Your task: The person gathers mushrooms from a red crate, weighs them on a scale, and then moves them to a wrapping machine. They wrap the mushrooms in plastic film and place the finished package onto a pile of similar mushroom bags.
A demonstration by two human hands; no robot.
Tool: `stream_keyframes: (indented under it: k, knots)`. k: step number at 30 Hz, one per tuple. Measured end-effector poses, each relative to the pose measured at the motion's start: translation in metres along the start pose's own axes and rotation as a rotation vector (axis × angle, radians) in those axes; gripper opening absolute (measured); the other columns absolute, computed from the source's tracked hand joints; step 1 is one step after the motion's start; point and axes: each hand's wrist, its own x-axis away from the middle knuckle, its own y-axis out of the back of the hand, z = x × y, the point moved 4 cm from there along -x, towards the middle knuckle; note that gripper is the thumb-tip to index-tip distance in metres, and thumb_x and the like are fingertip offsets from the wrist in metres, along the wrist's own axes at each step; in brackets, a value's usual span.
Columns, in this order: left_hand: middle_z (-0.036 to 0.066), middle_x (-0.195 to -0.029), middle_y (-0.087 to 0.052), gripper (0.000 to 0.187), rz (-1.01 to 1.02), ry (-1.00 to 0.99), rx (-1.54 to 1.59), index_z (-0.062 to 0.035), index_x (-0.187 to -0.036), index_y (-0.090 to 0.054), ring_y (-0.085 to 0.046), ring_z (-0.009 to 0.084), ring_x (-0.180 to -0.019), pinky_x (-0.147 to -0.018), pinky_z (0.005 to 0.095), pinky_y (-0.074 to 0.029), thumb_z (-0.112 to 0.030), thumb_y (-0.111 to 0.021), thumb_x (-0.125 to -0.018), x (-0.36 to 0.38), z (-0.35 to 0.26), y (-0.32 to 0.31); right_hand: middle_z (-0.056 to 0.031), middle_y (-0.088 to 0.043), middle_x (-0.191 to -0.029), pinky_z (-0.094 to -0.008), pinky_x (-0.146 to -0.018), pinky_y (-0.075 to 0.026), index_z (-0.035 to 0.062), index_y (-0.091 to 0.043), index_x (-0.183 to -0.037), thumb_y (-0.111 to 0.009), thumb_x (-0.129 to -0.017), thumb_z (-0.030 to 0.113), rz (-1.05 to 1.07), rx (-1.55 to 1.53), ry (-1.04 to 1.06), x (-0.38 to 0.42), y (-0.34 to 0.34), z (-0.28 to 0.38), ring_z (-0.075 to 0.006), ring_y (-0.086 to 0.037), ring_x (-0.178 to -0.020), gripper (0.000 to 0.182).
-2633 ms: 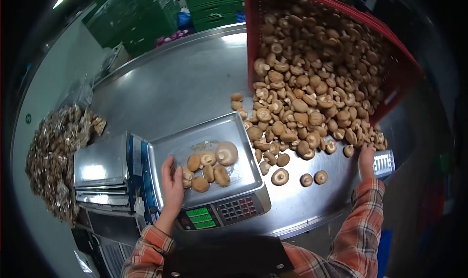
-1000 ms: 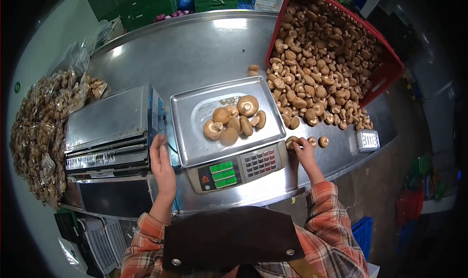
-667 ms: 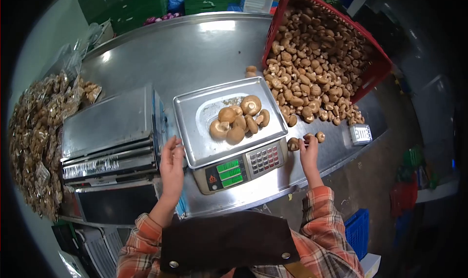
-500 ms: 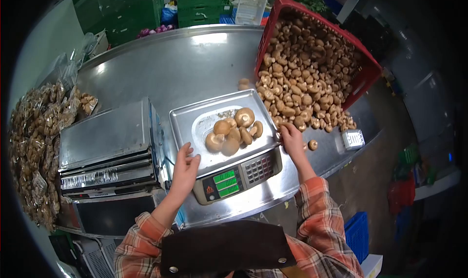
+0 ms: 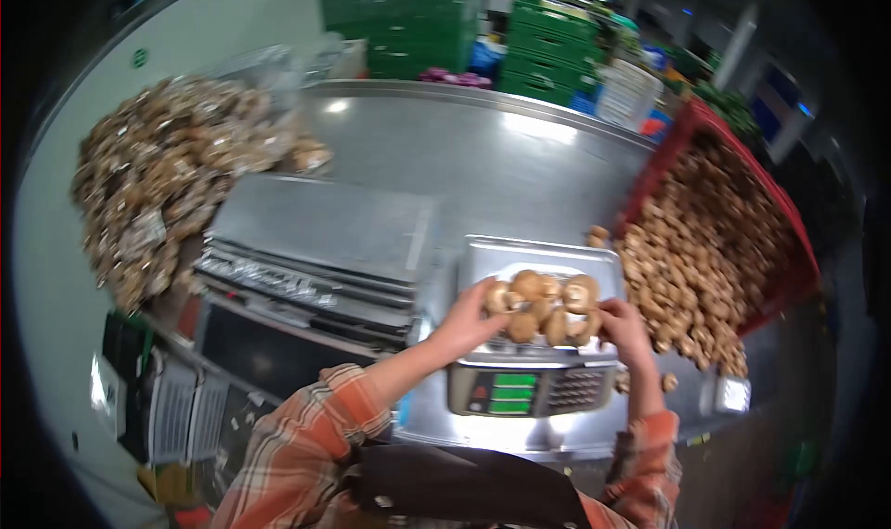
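Note:
Several brown shiitake mushrooms [image 5: 541, 308] sit bunched together on the metal tray [image 5: 594, 257] of a digital scale [image 5: 548, 392] with a lit green display. My left hand [image 5: 469, 325] comes in from the left, thumb and fingers around a mushroom [image 5: 498, 297] at that side of the bunch. On the opposite side, my right hand [image 5: 624, 329] has curled fingers against the rightmost mushroom. Motion blur softens the fingertips of both hands.
A tipped red crate [image 5: 775, 195] spills loose mushrooms on the right. Left of the scale stands a wrapping machine [image 5: 316, 227], with a heap of bagged mushrooms [image 5: 162, 176] beyond it. Green crates [image 5: 548, 51] are stacked behind the steel table [image 5: 418, 139].
The view has swung left. Both hands have moved onto the tray, my left from its left side and my right from its edge, and the mushrooms are closer together between them.

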Motion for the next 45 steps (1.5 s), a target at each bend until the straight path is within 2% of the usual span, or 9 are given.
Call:
stream_keyframes:
  k: [5,14,20,24,30,37,40,42,45]
  knots:
    - [0.021,-0.125,-0.046,0.077,-0.072,0.024,0.028,0.0033,-0.135,-0.028,-0.051,0.0271,-0.109,-0.091,0.0334,-0.043,-0.026,-0.069,-0.077,0.026,-0.039,0.136,-0.0042,-0.054,-0.063,-0.0238,-0.032,-0.042,-0.0018,-0.052,-0.089,-0.056,-0.087,0.011,0.114,-0.179,0.137,0.006,-0.104,0.106,-0.0096,-0.049,-0.041,0.014]
    - [0.016,-0.12,-0.051,0.073,-0.142,0.049,-0.113,0.0046,-0.134,-0.031,-0.053,0.0204,-0.106,-0.086,0.0293,-0.046,-0.014,-0.069,-0.075,0.045,0.037,0.412,-0.0086,-0.059,-0.067,-0.0252,-0.036,-0.042,-0.0066,-0.055,-0.097,-0.053,-0.087,0.011,0.202,0.05,0.176,-0.056,-0.395,0.176,-0.0121,-0.053,-0.045,0.021]
    - [0.018,-0.115,-0.054,0.058,-0.365,-0.15,-0.488,0.0025,-0.125,-0.043,-0.052,0.0286,-0.107,-0.091,0.0362,-0.042,-0.02,-0.066,-0.077,0.079,0.057,0.462,-0.0118,-0.061,-0.065,-0.0291,-0.045,-0.045,-0.0032,-0.061,-0.091,-0.055,-0.084,0.017,0.021,0.001,0.148,-0.02,-0.396,0.175,-0.0188,-0.058,-0.051,0.022]
    - [0.015,-0.085,-0.051,0.024,-0.451,-0.143,-1.035,-0.0006,-0.084,-0.059,-0.048,0.0333,-0.082,-0.07,0.0429,-0.04,-0.02,-0.067,-0.074,0.144,0.063,0.492,-0.0154,-0.057,-0.073,-0.0409,-0.066,-0.044,-0.0003,-0.056,-0.074,-0.065,-0.077,0.015,-0.437,0.678,0.556,0.042,-0.36,0.138,-0.0325,-0.055,-0.071,0.018]
    - [0.01,-0.078,-0.048,0.027,-0.566,-0.183,-1.234,-0.0024,-0.07,-0.063,-0.045,0.0306,-0.083,-0.072,0.0415,-0.036,-0.028,-0.071,-0.07,0.165,0.043,0.469,-0.0076,-0.049,-0.068,-0.0389,-0.065,-0.037,0.0072,-0.062,-0.06,-0.072,-0.069,0.021,-0.632,0.86,0.731,0.072,-0.4,0.141,-0.0267,-0.049,-0.073,0.019]
    - [0.011,-0.069,-0.057,0.018,-0.502,-0.138,-0.677,-0.0008,-0.068,-0.062,-0.051,0.0293,-0.075,-0.07,0.0405,-0.039,-0.017,-0.064,-0.077,0.148,0.091,0.475,-0.0126,-0.056,-0.072,-0.0427,-0.067,-0.039,0.0019,-0.063,-0.071,-0.068,-0.073,0.018,-0.392,0.528,0.608,0.045,-0.426,0.135,-0.0324,-0.05,-0.074,0.017]
    - [0.008,-0.067,-0.059,0.026,-0.404,0.061,-0.197,0.0025,-0.068,-0.057,-0.056,0.0205,-0.066,-0.062,0.0329,-0.044,-0.018,-0.059,-0.084,0.151,0.099,0.485,-0.0064,-0.058,-0.071,-0.0311,-0.064,-0.042,-0.0016,-0.057,-0.075,-0.057,-0.085,0.014,-0.062,0.166,0.167,0.068,-0.41,0.145,-0.0162,-0.054,-0.069,0.019]
    - [0.008,-0.068,-0.058,0.021,-0.35,0.217,0.383,0.0012,-0.071,-0.057,-0.055,0.0177,-0.062,-0.058,0.0299,-0.046,-0.016,-0.059,-0.083,0.16,0.073,0.483,-0.007,-0.058,-0.077,-0.0285,-0.074,-0.047,-0.0009,-0.054,-0.08,-0.053,-0.089,0.011,0.057,-0.228,0.242,0.079,-0.404,0.143,-0.0176,-0.057,-0.078,0.015]
    - [0.008,-0.066,-0.054,0.022,-0.342,-0.014,0.713,-0.0019,-0.071,-0.055,-0.051,0.0186,-0.061,-0.052,0.0286,-0.041,-0.019,-0.058,-0.084,0.16,0.014,0.495,-0.0084,-0.054,-0.068,-0.0317,-0.063,-0.048,0.0028,-0.049,-0.076,-0.052,-0.088,0.011,0.116,-0.667,0.393,0.103,-0.382,0.208,-0.0211,-0.056,-0.066,0.015]
